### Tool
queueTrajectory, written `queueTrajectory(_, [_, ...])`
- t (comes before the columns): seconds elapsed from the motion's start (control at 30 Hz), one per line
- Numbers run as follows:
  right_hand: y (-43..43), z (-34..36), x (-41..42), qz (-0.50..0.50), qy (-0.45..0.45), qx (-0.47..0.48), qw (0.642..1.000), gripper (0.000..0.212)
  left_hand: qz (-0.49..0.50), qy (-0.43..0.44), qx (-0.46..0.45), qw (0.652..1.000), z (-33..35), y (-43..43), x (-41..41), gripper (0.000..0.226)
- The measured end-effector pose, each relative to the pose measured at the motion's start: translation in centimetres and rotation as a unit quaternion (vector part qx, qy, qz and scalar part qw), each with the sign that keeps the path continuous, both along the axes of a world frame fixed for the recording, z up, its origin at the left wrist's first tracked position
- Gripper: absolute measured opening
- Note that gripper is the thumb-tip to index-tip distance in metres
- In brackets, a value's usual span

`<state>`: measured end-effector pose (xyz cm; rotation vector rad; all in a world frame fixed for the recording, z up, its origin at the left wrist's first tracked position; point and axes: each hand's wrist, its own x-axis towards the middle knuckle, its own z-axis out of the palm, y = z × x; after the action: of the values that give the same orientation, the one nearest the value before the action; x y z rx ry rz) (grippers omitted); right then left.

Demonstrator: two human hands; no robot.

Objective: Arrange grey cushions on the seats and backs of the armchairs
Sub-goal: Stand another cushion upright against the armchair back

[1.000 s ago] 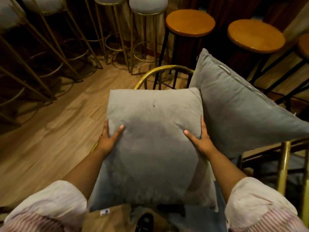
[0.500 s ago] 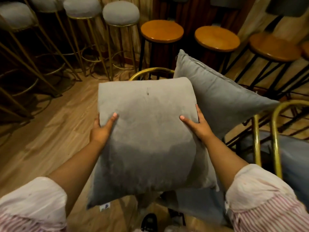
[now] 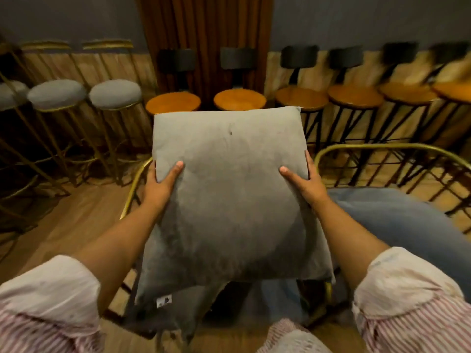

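I hold a square grey cushion [image 3: 229, 194] up in front of me, tilted with its top edge away. My left hand [image 3: 160, 184] grips its left edge and my right hand [image 3: 303, 182] grips its right edge, thumbs on the front face. A gold armchair frame [image 3: 135, 184] shows just behind the cushion's left side; the rest of that chair is hidden by the cushion. To the right stands a second gold-framed armchair [image 3: 392, 149] with a blue-grey cushion [image 3: 397, 220] lying on its seat. Another dark grey cushion [image 3: 178, 312] sits low beneath the one I hold.
Gold bar stools with grey padded tops [image 3: 114, 94] line the left wall. Black-legged stools with round wooden seats [image 3: 239, 99] run along the back and right. A brown curtain [image 3: 204, 39] hangs behind them. Wooden floor [image 3: 63, 225] lies to the left.
The view has lifted and swung right. I have raised the cushion higher; the second grey cushion that leaned at its right is no longer visible, and the right armchair has come into view.
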<state>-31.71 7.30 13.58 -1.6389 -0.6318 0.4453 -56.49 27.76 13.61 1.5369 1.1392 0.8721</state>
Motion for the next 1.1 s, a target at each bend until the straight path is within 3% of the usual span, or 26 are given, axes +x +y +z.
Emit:
queueTrajectory(0.13, [-8.8, 0.6, 4.5, -0.064, 0.013, 0.016, 0.998, 0.091, -0.069, -0.003, -0.018, 0.997, 1.0, -5.6, 6.9, 0.097])
queueTrajectory(0.23, [-16.8, 0.9, 8.2, -0.114, 0.017, 0.018, 0.993, 0.092, -0.125, -0.021, -0.015, 0.992, 1.3, -12.2, 13.2, 0.078])
queueTrajectory(0.4, [-29.5, 1.2, 14.7, -0.165, 0.030, 0.006, 0.986, 0.095, -0.174, 0.001, -0.064, 0.983, -0.3, -22.6, 22.2, 0.110])
queueTrajectory(0.6, [-38.7, 1.3, 21.5, -0.193, 0.035, 0.004, 0.981, 0.092, -0.203, -0.013, -0.082, 0.976, -0.9, -31.4, 30.9, 0.091])
queueTrajectory(0.93, [-37.4, -1.7, 36.6, -0.197, 0.061, -0.006, 0.979, 0.104, -0.224, -0.023, -0.076, 0.971, -2.5, -30.2, 46.2, 0.123])
queueTrajectory(1.1, [-32.5, -1.8, 47.2, -0.222, 0.129, -0.024, 0.966, 0.136, -0.151, -0.033, -0.033, 0.987, -2.7, -27.2, 54.5, 0.111])
